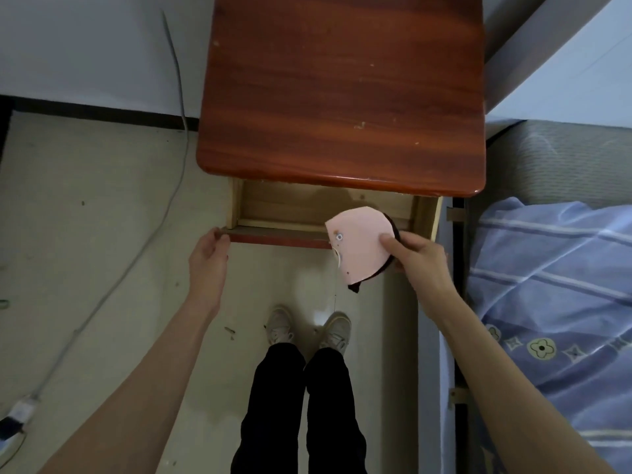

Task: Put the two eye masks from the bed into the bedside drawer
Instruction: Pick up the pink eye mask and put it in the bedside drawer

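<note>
The bedside drawer (280,238) is pulled partway out from under the red-brown nightstand top (342,97); its pale wooden inside looks bare. My left hand (208,260) grips the left end of the drawer's red front edge. My right hand (415,260) holds a folded pink eye mask (359,244) with a dark one (393,230) behind it, of which only a dark rim and strap show. The masks hang over the drawer's right front corner.
The bed with a blue striped quilt (554,285) lies to the right, its dark frame (458,302) close beside the nightstand. A grey cable (171,186) runs down the wall and across the tiled floor to a power strip (20,410) at lower left. My feet stand in front of the drawer.
</note>
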